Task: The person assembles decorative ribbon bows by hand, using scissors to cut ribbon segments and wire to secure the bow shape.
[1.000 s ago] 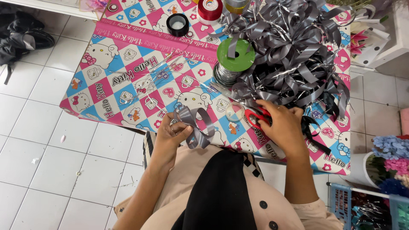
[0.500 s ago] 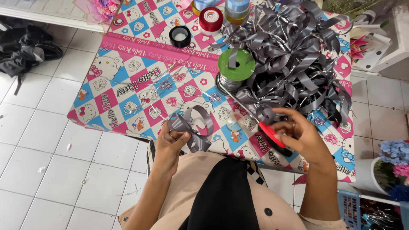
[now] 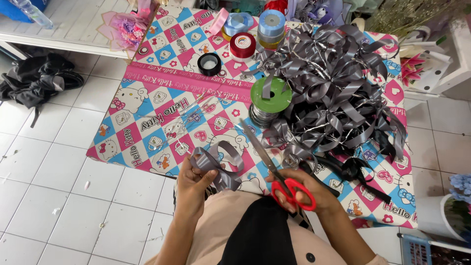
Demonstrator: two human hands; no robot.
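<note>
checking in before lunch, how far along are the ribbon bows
Done: a large pile of grey bows covers the table's right side. In hand: the left hand pinches a looped grey ribbon bow; the right hand holds red-handled scissors, blades open. Left: ribbon remains on the green spool.

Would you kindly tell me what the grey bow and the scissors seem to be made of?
The grey bow in the left hand looks like satin ribbon: smooth loops with a soft sheen. The scissors in the right hand seem to have steel blades, grey and reflective, with glossy red handles, probably plastic.
</note>
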